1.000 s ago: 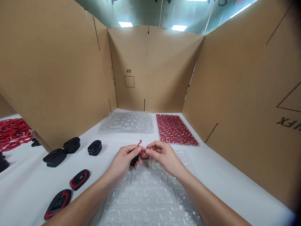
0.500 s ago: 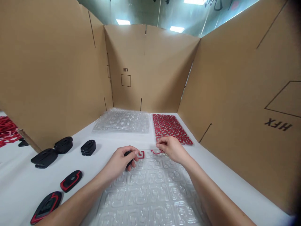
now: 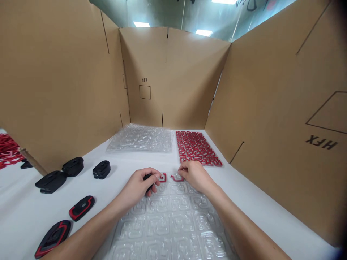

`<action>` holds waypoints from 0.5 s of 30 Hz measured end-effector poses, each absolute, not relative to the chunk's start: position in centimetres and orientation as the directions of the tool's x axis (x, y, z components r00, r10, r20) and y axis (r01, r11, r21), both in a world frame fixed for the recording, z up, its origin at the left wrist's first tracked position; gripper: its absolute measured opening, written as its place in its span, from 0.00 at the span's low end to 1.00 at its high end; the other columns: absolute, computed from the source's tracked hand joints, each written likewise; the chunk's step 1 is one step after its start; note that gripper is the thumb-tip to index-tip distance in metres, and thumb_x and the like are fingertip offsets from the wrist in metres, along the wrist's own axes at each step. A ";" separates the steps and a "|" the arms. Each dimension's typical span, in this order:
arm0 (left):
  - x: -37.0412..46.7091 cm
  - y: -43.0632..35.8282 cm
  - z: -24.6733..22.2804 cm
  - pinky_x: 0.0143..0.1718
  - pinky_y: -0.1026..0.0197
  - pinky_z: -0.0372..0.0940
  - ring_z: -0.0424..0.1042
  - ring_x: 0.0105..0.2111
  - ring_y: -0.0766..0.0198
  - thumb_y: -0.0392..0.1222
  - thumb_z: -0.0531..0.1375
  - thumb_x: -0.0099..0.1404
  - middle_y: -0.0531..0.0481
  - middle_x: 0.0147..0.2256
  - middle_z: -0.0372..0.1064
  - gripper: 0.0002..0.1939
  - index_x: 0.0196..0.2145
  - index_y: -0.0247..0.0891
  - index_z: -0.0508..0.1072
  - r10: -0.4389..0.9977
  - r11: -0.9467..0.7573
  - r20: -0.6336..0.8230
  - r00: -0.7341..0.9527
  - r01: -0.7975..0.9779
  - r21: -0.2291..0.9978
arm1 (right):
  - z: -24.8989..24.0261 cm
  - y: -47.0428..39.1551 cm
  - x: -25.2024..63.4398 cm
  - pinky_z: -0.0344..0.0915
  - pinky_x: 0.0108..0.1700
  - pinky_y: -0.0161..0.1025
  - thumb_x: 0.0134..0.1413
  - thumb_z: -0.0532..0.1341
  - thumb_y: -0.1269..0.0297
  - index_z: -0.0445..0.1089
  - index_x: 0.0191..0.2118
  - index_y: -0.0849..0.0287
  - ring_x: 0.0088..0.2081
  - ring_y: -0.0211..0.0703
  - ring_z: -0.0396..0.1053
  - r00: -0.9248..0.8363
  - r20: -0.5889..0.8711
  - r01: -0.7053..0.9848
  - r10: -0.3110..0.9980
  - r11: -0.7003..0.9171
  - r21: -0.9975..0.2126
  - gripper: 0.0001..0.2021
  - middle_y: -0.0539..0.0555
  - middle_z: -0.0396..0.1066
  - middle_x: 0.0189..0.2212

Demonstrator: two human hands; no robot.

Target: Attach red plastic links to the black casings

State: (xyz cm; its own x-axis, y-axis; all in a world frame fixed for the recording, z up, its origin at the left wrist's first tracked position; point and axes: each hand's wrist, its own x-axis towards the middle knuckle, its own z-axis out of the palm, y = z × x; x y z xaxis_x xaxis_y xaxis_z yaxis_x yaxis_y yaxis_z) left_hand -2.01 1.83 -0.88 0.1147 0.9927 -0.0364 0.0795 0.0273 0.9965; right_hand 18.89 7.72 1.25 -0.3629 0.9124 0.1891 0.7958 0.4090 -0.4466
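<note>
A clear plastic blister tray with rows of moulded recesses lies in front of me. My right hand pinches a thin red hook-shaped plastic strip at the tray's far edge, over a recess of the back row. To its left, another red strip sits in a recess of that row. My left hand is curled around a dark piece, mostly hidden by the fingers, at the tray's far left.
Behind the tray are a filled tray of red strips and stacked clear trays. Several black casings stand at left, with two red-trimmed ones nearer. Red strips are heaped far left. Cardboard walls enclose the table.
My right hand has moved slightly left and down, bringing the red strip from above the tray down to the back-row recess. My left hand has stayed in place.
</note>
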 end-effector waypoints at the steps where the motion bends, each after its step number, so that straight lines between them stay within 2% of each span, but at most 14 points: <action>1: -2.0 1.9 -0.9 0.20 0.66 0.57 0.63 0.20 0.69 0.52 0.60 0.59 0.52 0.25 0.68 0.16 0.31 0.35 0.72 0.992 0.027 -0.036 0.117 0.076 0.997 | 1.2 7.7 18.9 0.59 0.33 0.35 0.50 0.61 0.72 0.79 0.28 0.57 0.30 0.45 0.73 -0.360 0.193 0.797 0.913 0.408 -0.444 0.09 0.54 0.78 0.25; 5: -2.0 1.9 -1.0 0.20 0.66 0.57 0.63 0.19 0.69 0.53 0.61 0.58 0.52 0.25 0.69 0.16 0.30 0.35 0.73 0.992 0.029 -0.036 0.118 0.059 0.998 | 0.8 8.0 19.1 0.60 0.35 0.36 0.53 0.59 0.72 0.78 0.30 0.58 0.33 0.47 0.74 -0.324 0.237 0.801 0.916 0.399 -0.447 0.10 0.56 0.79 0.29; 8: -2.0 1.7 -0.8 0.20 0.66 0.58 0.64 0.20 0.68 0.56 0.61 0.59 0.52 0.24 0.70 0.19 0.32 0.35 0.73 0.995 0.040 -0.041 0.088 0.009 0.999 | 0.9 8.1 19.2 0.60 0.35 0.36 0.55 0.58 0.72 0.77 0.30 0.58 0.33 0.46 0.74 -0.296 0.277 0.788 0.914 0.398 -0.471 0.10 0.56 0.79 0.28; 11: -2.0 1.5 -0.1 0.21 0.65 0.59 0.68 0.23 0.65 0.62 0.57 0.61 0.49 0.27 0.73 0.25 0.40 0.35 0.73 0.994 0.104 -0.097 0.055 -0.161 0.981 | 1.4 8.0 18.9 0.61 0.37 0.36 0.57 0.56 0.70 0.75 0.33 0.59 0.33 0.46 0.73 -0.256 0.337 0.757 0.906 0.405 -0.512 0.10 0.57 0.78 0.32; 13: -2.2 1.4 0.4 0.24 0.64 0.63 0.71 0.27 0.62 0.64 0.53 0.63 0.44 0.31 0.76 0.29 0.44 0.34 0.72 0.986 0.167 -0.150 0.077 -0.321 0.932 | 1.5 7.8 18.5 0.62 0.38 0.36 0.61 0.54 0.67 0.74 0.37 0.60 0.35 0.45 0.72 -0.232 0.376 0.724 0.897 0.418 -0.549 0.11 0.57 0.77 0.35; 15: -2.2 1.4 0.9 0.30 0.61 0.67 0.74 0.32 0.60 0.63 0.51 0.65 0.39 0.36 0.77 0.30 0.46 0.32 0.72 0.975 0.220 -0.187 0.118 -0.454 0.864 | 1.3 7.5 17.9 0.63 0.36 0.35 0.64 0.50 0.64 0.72 0.39 0.61 0.33 0.43 0.72 -0.244 0.382 0.680 0.892 0.438 -0.589 0.14 0.56 0.76 0.34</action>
State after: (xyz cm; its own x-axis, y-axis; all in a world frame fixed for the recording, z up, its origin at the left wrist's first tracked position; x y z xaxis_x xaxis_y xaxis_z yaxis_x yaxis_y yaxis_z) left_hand -2.24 1.40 0.93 0.1180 0.9753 -0.1867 -0.4536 0.2203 0.8636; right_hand 17.95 7.51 1.31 -0.2436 0.8916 0.3818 0.6796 0.4377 -0.5887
